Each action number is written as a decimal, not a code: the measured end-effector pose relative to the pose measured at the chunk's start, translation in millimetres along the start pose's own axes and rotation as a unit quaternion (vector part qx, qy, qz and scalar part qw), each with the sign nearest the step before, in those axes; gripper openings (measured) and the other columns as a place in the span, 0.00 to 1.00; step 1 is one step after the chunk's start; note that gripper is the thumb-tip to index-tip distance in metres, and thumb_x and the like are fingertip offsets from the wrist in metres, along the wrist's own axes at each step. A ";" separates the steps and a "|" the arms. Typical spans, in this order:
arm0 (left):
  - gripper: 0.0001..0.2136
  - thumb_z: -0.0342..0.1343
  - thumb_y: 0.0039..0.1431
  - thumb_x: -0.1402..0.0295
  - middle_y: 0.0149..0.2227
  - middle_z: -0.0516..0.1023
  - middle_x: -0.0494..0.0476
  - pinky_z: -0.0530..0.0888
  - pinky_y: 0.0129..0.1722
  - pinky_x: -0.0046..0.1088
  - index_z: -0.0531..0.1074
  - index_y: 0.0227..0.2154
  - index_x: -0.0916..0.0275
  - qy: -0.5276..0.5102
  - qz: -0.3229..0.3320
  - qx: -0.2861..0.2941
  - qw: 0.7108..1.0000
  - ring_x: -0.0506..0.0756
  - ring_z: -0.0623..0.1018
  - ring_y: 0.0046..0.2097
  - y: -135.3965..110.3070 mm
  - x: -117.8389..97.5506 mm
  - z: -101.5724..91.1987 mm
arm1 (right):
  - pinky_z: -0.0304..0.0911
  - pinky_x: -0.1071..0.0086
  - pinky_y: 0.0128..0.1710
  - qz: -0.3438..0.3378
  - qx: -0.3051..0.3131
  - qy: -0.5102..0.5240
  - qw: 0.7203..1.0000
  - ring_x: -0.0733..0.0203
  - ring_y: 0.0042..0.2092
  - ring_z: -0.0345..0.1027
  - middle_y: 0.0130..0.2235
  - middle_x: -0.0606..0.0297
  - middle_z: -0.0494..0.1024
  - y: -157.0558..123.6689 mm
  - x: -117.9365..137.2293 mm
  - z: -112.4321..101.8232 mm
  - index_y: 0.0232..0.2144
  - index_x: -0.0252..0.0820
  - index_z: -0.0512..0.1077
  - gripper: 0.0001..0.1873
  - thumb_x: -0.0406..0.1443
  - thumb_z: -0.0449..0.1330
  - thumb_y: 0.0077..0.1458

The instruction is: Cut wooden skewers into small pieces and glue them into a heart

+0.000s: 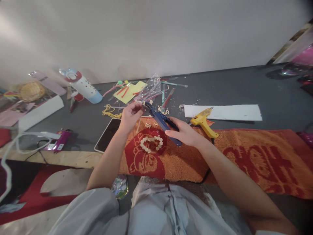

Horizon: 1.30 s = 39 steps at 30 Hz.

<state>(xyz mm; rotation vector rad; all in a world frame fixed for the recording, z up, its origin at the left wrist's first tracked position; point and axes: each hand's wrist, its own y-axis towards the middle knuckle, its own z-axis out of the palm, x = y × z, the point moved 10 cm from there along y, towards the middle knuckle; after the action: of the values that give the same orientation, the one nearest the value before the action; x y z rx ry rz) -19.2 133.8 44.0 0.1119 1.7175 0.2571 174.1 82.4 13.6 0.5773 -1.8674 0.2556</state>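
Observation:
My right hand [186, 133] is closed round the handles of blue cutting pliers [160, 120], whose jaws point up and left. My left hand [130, 115] pinches something small and thin right at the jaws; I cannot make out what it is. Both hands hover over an orange and red towel [239, 156]. On the towel, just below the hands, lies a heart-shaped ring of small pale pieces [151, 143]. Loose pale bits lie scattered near the pliers' tip.
A yellow glue gun [203, 122] and a white strip [222, 112] lie right of the hands. A tablet [107, 135] sits left of the towel. Behind are yellow paper [129, 91], a plastic bag [149, 88], a white bottle [81, 85], and a purple lighter [60, 140].

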 end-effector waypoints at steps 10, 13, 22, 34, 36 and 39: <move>0.10 0.67 0.40 0.65 0.25 0.77 0.52 0.75 0.33 0.30 0.77 0.26 0.64 0.017 0.017 -0.068 0.997 0.51 0.76 0.28 -1.4 1.4 -13.1 | 0.62 0.54 0.53 0.011 0.000 0.012 1.000 0.49 0.51 0.69 0.52 0.56 0.75 -0.4 -1.5 -0.1 0.53 0.39 0.67 0.26 0.43 0.59 0.53; 0.10 0.67 0.41 0.66 0.25 0.77 0.51 0.75 0.32 0.29 0.75 0.26 0.63 0.024 0.028 -0.079 0.996 0.51 0.76 0.28 -2.0 -0.8 -16.1 | 0.61 0.54 0.54 0.020 0.007 0.019 1.000 0.49 0.51 0.69 0.52 0.57 0.75 -0.7 -3.7 1.2 0.53 0.39 0.66 0.26 0.44 0.58 0.54; 0.18 0.66 0.39 0.71 0.27 0.75 0.47 0.76 0.33 0.26 0.59 0.27 0.59 -0.009 0.024 -0.051 0.998 0.50 0.78 0.30 -1.1 1.9 -12.3 | 0.62 0.55 0.54 0.019 0.012 0.027 0.999 0.50 0.52 0.68 0.53 0.56 0.74 -0.8 -5.4 2.1 0.54 0.39 0.67 0.27 0.45 0.58 0.54; 0.21 0.67 0.39 0.66 0.25 0.74 0.47 0.74 0.32 0.30 0.54 0.25 0.58 -0.005 0.029 -0.035 0.999 0.51 0.76 0.28 -0.4 -0.8 -8.9 | 0.61 0.53 0.54 0.025 0.019 0.030 0.999 0.48 0.51 0.68 0.52 0.57 0.75 -1.4 -6.5 1.8 0.55 0.39 0.66 0.27 0.45 0.57 0.56; 0.22 0.67 0.39 0.66 0.25 0.73 0.47 0.74 0.32 0.30 0.54 0.24 0.58 -0.006 0.029 -0.037 0.999 0.50 0.75 0.28 -0.5 -1.9 -9.1 | 0.60 0.52 0.55 0.015 0.022 0.034 0.999 0.48 0.53 0.68 0.54 0.57 0.74 -1.4 -6.0 2.8 0.56 0.40 0.66 0.27 0.44 0.56 0.57; 0.22 0.67 0.38 0.66 0.24 0.73 0.46 0.74 0.32 0.29 0.54 0.24 0.58 -0.012 0.034 -0.034 0.999 0.49 0.75 0.27 -0.6 -4.8 -8.4 | 0.57 0.53 0.59 -0.005 0.011 0.030 0.999 0.50 0.57 0.65 0.57 0.60 0.73 -1.5 -5.5 1.9 0.58 0.43 0.65 0.25 0.42 0.53 0.59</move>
<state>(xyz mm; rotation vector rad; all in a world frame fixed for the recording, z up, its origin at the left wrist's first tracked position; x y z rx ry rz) -26.7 131.2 49.7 0.1219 1.6813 0.3624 174.7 81.8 7.6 0.5873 -1.8049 0.2843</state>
